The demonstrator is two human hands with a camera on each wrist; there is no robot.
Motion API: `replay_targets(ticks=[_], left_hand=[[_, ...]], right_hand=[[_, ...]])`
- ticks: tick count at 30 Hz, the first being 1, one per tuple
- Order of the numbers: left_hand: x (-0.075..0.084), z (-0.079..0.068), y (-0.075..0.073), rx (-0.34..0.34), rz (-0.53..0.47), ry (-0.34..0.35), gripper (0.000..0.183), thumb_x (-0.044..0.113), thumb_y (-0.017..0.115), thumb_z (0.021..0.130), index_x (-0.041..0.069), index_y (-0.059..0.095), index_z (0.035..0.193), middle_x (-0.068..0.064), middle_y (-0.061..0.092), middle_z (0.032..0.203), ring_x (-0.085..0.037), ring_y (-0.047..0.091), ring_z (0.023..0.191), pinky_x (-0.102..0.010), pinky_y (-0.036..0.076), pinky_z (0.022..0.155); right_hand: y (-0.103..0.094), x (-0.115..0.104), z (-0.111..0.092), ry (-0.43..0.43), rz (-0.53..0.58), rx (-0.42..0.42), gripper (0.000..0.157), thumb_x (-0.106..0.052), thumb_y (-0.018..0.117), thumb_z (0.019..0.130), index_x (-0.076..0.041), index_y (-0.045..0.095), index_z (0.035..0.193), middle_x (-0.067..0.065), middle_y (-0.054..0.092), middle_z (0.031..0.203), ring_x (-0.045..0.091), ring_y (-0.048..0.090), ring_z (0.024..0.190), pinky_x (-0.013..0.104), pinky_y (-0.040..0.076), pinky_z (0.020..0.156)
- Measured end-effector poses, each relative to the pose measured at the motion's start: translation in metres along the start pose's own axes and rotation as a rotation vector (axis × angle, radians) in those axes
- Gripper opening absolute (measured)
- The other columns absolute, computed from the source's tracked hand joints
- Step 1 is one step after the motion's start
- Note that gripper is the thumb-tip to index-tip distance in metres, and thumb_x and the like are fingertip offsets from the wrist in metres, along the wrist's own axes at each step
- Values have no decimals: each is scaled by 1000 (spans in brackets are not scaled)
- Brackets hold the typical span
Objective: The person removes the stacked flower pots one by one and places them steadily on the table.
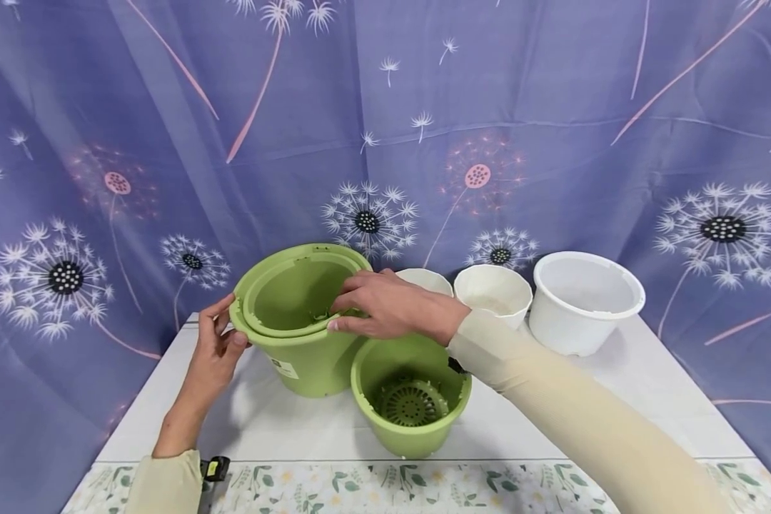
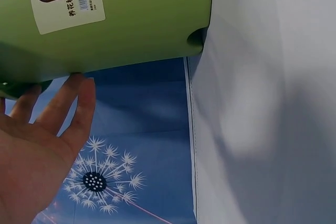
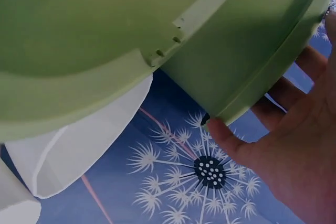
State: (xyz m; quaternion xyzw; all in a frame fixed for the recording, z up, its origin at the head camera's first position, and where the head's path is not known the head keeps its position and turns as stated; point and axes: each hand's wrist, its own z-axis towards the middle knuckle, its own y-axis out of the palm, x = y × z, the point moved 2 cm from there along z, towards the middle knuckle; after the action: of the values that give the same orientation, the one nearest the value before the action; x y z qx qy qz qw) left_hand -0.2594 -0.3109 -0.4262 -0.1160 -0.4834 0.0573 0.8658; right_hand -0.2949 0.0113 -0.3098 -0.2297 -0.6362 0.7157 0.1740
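A large green flowerpot (image 1: pixel 308 364) with a paper label stands at the left. A second green flowerpot (image 1: pixel 289 289) is nested in it, its rim just above the outer one. My left hand (image 1: pixel 215 353) rests against the outer pot's left side at the rim; in the left wrist view its fingertips touch the green wall. My right hand (image 1: pixel 388 303) reaches across to the nested pot's right rim. It grips that rim with the thumb outside and the fingers inside, partly hidden. Below my right forearm stands a smaller green flowerpot (image 1: pixel 411 435) with a slotted base.
Two white fluted pots (image 1: pixel 493 289) and a larger white pot (image 1: pixel 587 325) stand at the back right. A white cloth (image 1: pixel 283 435) covers the table, with a floral strip (image 1: pixel 360 489) along the front. The purple curtain (image 1: pixel 385 107) hangs close behind the pots.
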Motion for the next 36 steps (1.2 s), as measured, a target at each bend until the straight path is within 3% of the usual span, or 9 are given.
replay_targets(ticks=[8, 19, 24, 30, 36], left_hand=[[0, 2, 0, -7, 29, -7, 59, 14, 49, 115, 13, 21, 167, -25, 26, 170, -2, 62, 124, -14, 52, 100], [-2, 2, -4, -3, 83, -10, 59, 15, 48, 115, 11, 20, 166, -28, 31, 167, 2, 61, 123, -12, 52, 95], [-3, 0, -5, 13, 91, -11, 58, 16, 50, 115, 11, 22, 166, -27, 32, 167, 2, 62, 121, -12, 52, 94], [-3, 0, -5, 9, 78, -11, 57, 14, 51, 114, 11, 24, 165, -28, 34, 166, 1, 63, 121, -13, 52, 97], [-4, 1, -4, 16, 90, -17, 57, 15, 51, 114, 12, 25, 165, -27, 36, 165, 1, 63, 121, -12, 52, 97]], right_hand=[[-1, -1, 11, 83, 26, -102, 52, -60, 48, 109, -24, 71, 140, 3, 62, 144, 24, 49, 139, 67, 42, 110], [2, 1, 17, 48, 35, -108, 47, -58, 51, 109, -22, 75, 129, 1, 66, 132, 23, 54, 128, 55, 50, 96], [2, 0, 16, 45, 32, -86, 46, -59, 52, 108, -25, 76, 128, -3, 67, 128, 20, 54, 126, 52, 41, 98], [4, -1, 15, 24, -30, -9, 43, -58, 54, 108, -24, 77, 120, -5, 69, 119, 20, 57, 122, 60, 30, 113], [6, 1, 14, 4, -17, 27, 40, -55, 58, 107, -21, 77, 115, -3, 66, 113, 21, 58, 117, 59, 32, 114]])
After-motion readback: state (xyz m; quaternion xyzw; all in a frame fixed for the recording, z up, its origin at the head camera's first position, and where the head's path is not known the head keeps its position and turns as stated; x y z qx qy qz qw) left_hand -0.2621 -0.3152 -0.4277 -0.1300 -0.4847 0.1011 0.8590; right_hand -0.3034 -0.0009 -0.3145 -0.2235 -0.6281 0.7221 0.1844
